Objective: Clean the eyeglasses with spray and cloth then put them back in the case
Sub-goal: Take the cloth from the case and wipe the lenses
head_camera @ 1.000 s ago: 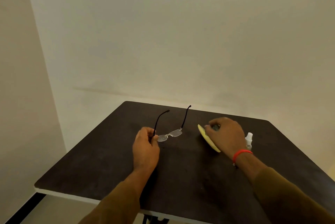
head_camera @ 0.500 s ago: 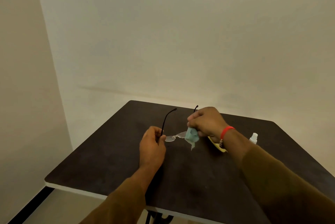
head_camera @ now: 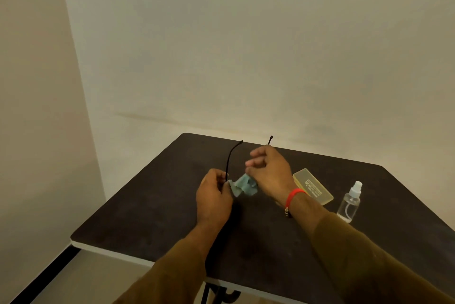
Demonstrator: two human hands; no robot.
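Left hand point(head_camera: 213, 196) pinches the glasses point(head_camera: 230, 159) above the surface point(head_camera: 152, 207); right hand point(head_camera: 269, 172) pinches the cloth point(head_camera: 243, 185) over a lens. Hard rubbing could bend the thin frame.

1 eyeglasses point(head_camera: 230, 158), 1 cloth point(head_camera: 244, 185), 1 case point(head_camera: 314, 189), 1 bottle point(head_camera: 349, 202)

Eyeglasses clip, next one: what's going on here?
A person is cleaning eyeglasses over a dark table. The left hand grips the frame at one temple hinge, while the right hand works a light blue cloth over the lenses. A yellow glasses case lies closed on the table to the right, with a clear spray bottle standing beside it, both untouched.
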